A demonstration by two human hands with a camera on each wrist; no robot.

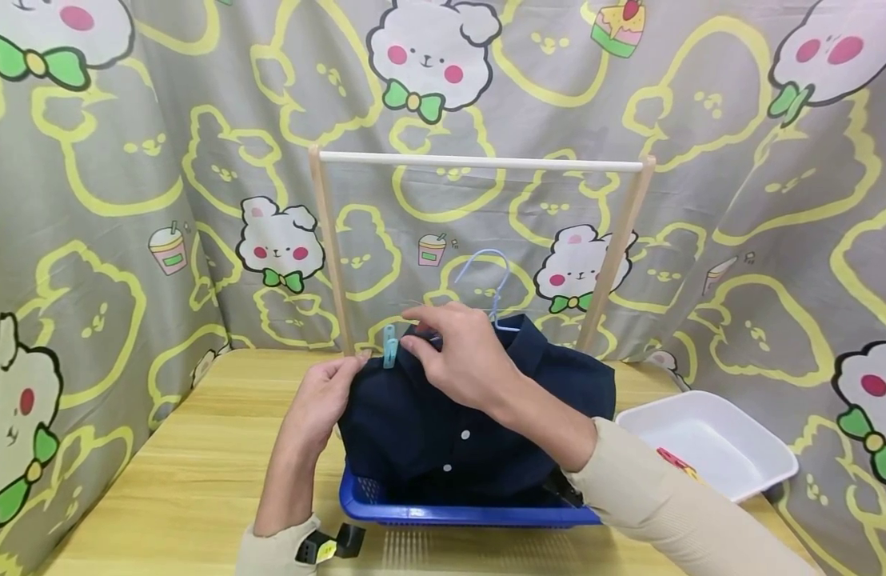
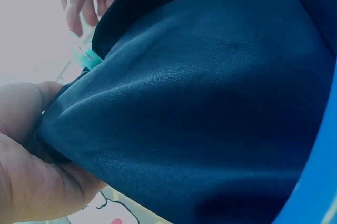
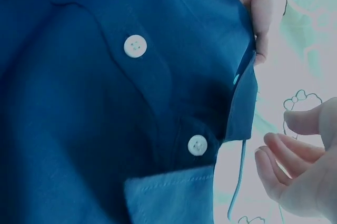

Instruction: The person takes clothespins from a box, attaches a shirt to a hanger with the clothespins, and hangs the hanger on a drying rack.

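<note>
A dark navy button-up shirt (image 1: 414,416) with white buttons sits on a light blue hanger (image 1: 495,284), whose hook rises above the collar. My left hand (image 1: 326,396) grips the shirt's shoulder at the left; in the left wrist view, the thumb and fingers of that hand (image 2: 42,176) pinch the fabric. A teal clothespin (image 1: 390,349) is clipped on the shoulder beside the collar. My right hand (image 1: 464,352) hovers by the collar, just right of the clothespin. In the right wrist view, this hand (image 3: 305,161) is apart from the shirt, fingers loosely bent around nothing.
The shirt's lower part lies in a blue basket (image 1: 486,516). Behind stands a wooden rack with a white crossbar (image 1: 479,162). At the right, a white tray (image 1: 760,436) holds red and yellow clothespins (image 1: 676,462). A patterned curtain surrounds the wooden table (image 1: 191,448).
</note>
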